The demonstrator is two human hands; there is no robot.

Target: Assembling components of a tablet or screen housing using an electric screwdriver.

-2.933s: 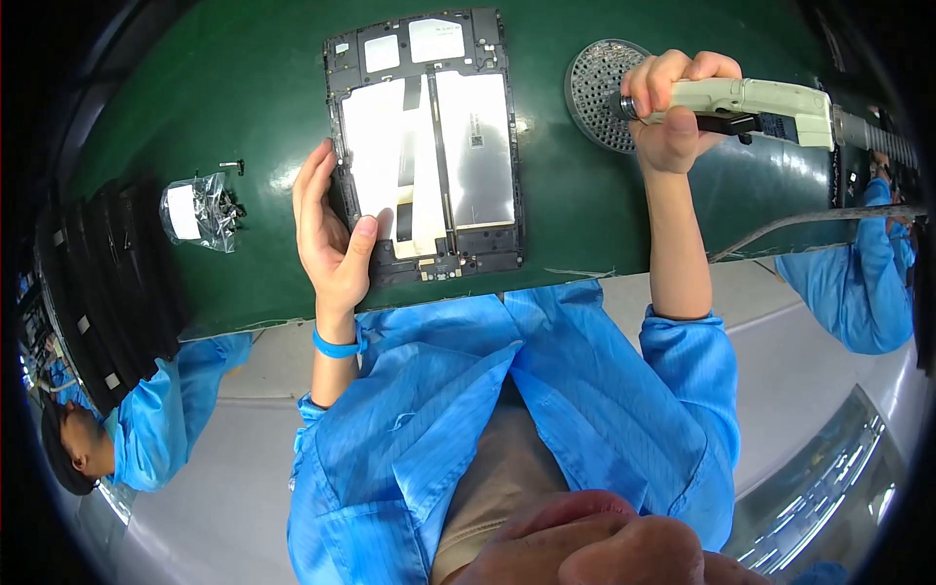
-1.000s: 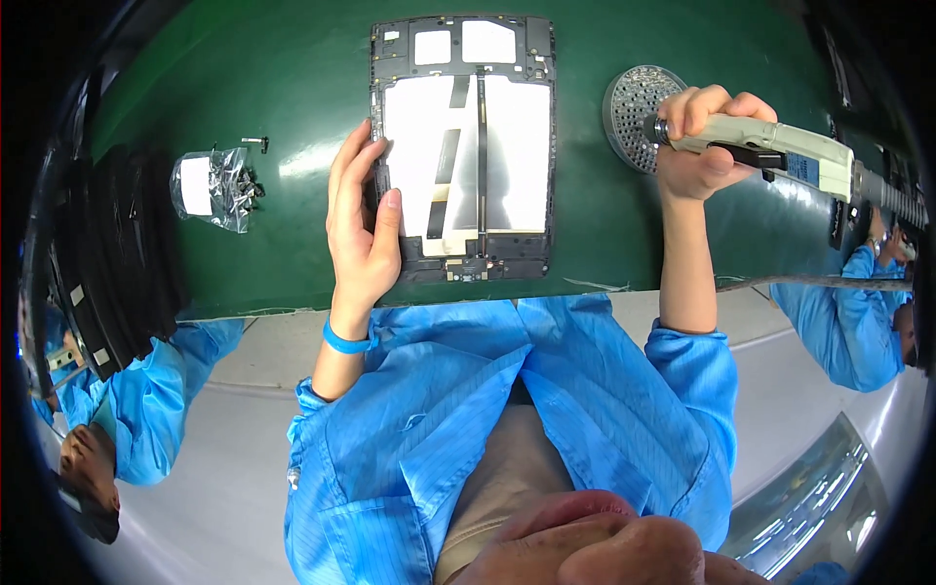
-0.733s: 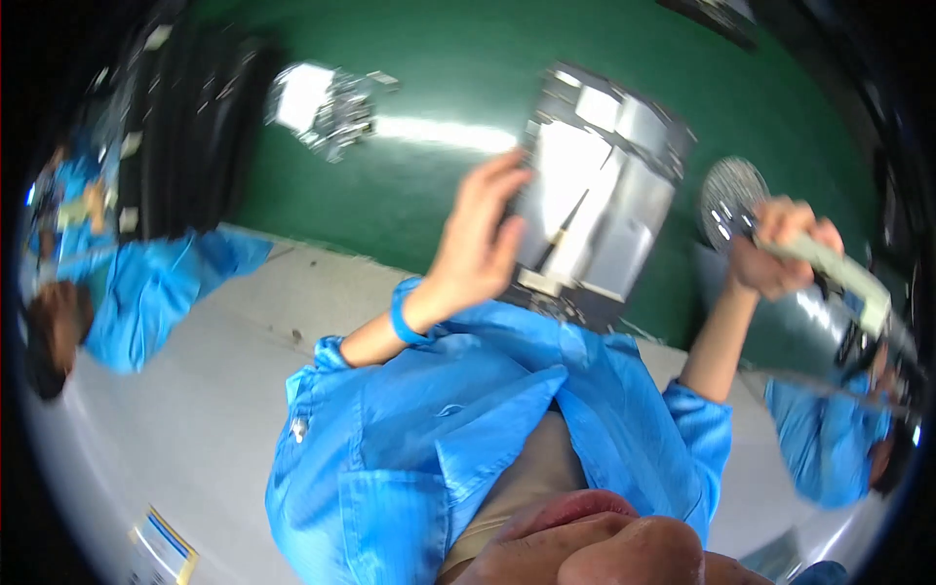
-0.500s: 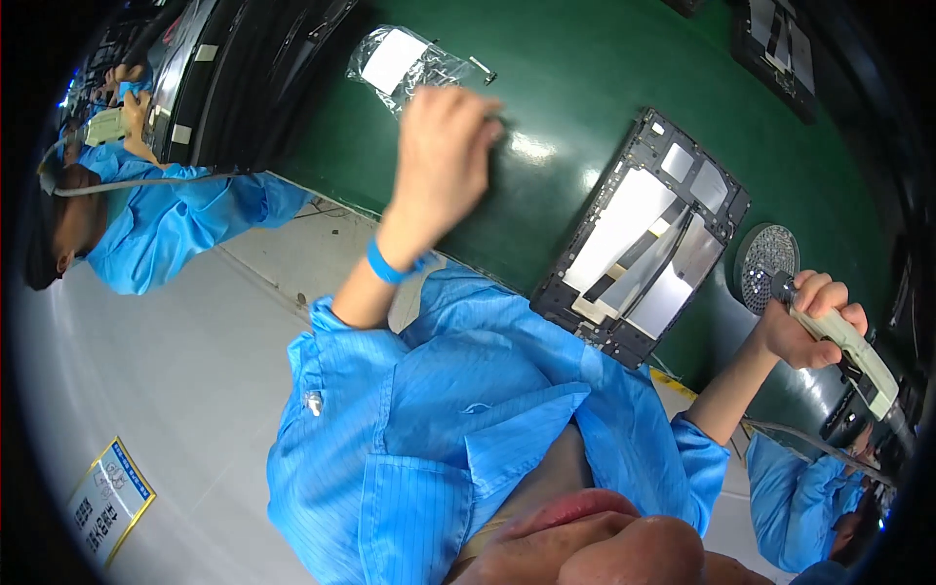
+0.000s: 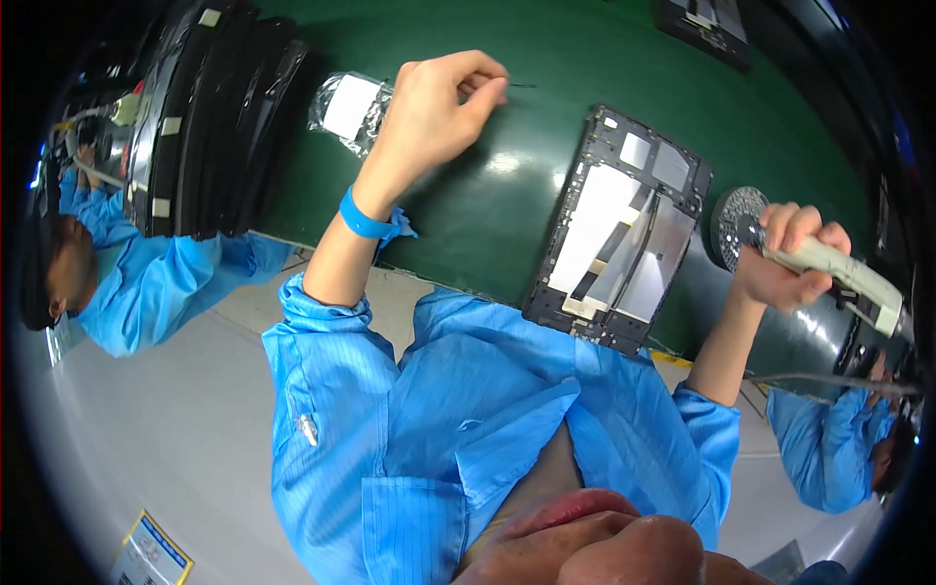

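My left hand (image 5: 434, 107), a blue band round its wrist, hovers over the table beside a clear plastic bag (image 5: 352, 107) with a white label. Its thumb and forefinger are pinched together, and a thin dark strip (image 5: 525, 86) sticks out from the fingertips. What the strip is I cannot make out. In my right hand (image 5: 792, 255) is a cream electric screwdriver (image 5: 850, 276), its tip end over a round dish (image 5: 726, 232) of small metal screws. Between the hands lies an opened tablet-like chassis (image 5: 624, 229) with a black frame, silvery panels and a dark ribbon cable.
A stack of dark panels (image 5: 210, 127) with pale blocks stands on the left of the green table (image 5: 458, 244). Another opened device (image 5: 710, 27) lies at the far right. People in blue work on the left (image 5: 146, 278) and right (image 5: 829, 448). A cable (image 5: 829, 380) runs on the right.
My view has shifted. My left hand has moved farther out over the table, and the thin dark strip now shows at its fingertips. The screwdriver stays in my right hand by the dish.
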